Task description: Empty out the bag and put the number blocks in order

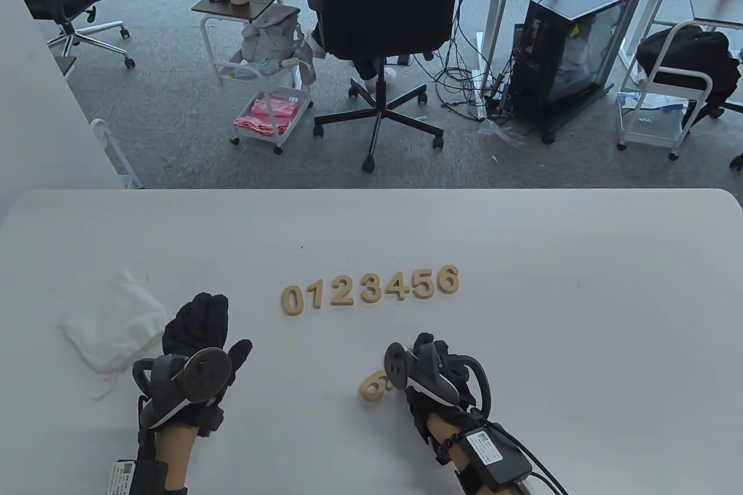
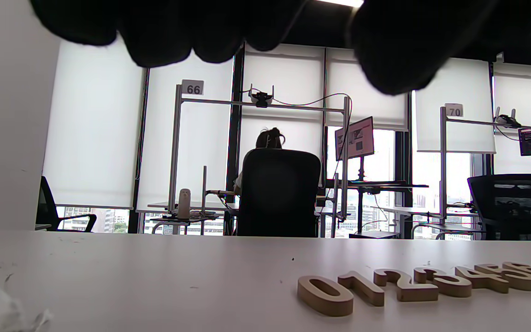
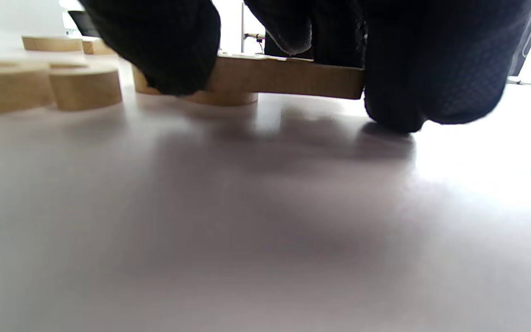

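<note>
Wooden number blocks 0 to 6 (image 1: 371,289) lie in a row on the white table (image 1: 580,286); they also show in the left wrist view (image 2: 427,286). A crumpled white bag (image 1: 113,328) lies at the left. My left hand (image 1: 200,332) rests flat and open on the table beside the bag, holding nothing. My right hand (image 1: 426,353) is down on the table below the row, and its fingers pinch a flat wooden block (image 3: 288,78) by its edges. Another loose block (image 1: 374,386) lies just left of that hand and also shows in the right wrist view (image 3: 39,85).
The table's far edge (image 1: 371,190) runs across the table view. Beyond it stand an office chair (image 1: 386,25), carts and a computer case (image 1: 572,54) on the floor. A white partition (image 1: 35,83) stands at the left.
</note>
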`<state>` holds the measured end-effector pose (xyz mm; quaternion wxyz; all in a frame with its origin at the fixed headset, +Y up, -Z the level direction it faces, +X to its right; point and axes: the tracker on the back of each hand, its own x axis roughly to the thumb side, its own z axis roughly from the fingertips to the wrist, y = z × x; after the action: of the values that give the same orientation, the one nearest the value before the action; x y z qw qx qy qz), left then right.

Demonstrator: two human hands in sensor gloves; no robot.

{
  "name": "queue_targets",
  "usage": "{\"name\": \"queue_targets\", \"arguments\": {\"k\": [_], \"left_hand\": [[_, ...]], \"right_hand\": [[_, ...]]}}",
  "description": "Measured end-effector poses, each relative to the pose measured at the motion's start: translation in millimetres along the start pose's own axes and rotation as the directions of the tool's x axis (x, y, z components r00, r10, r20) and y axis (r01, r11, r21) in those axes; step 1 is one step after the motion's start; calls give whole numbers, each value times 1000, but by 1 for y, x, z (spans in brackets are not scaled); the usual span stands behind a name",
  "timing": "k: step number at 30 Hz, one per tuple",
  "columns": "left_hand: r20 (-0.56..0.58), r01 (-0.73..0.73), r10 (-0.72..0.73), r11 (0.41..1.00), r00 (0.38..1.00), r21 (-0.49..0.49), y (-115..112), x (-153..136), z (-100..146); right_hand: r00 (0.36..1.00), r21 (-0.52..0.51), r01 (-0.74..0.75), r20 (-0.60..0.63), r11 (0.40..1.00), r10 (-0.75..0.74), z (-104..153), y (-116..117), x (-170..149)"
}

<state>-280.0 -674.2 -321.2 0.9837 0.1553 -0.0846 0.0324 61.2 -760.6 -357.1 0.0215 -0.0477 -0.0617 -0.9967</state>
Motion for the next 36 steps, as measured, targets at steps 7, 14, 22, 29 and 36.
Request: {"name": "queue_targets", "arguments": {"k": [7,14,22,29,36], "left_hand": [[-1,-1,1,1000,1000,6,0,-1,0],[-3,-2,2,1000,1000,8,1,-2,0],[-6,3,-3,1000,1000,12,1,-2,0],[-20,12,-12,1000,1000,15,2,-5,1],[-31,25,-24,1000,999,9,2,-7,1]], "right_hand": [[973,-29,218,-78,976,-219,-6,-9,-41],[925,-114,351,-109,929,-363,-9,-15,-80],[955,-183,270,-74,945,-287,-26,-30,-129],[987,-91,135,-81,987,-142,-68,-28,-149],[993,-3,71,-95,997,-71,-113,-31,-144]]}}
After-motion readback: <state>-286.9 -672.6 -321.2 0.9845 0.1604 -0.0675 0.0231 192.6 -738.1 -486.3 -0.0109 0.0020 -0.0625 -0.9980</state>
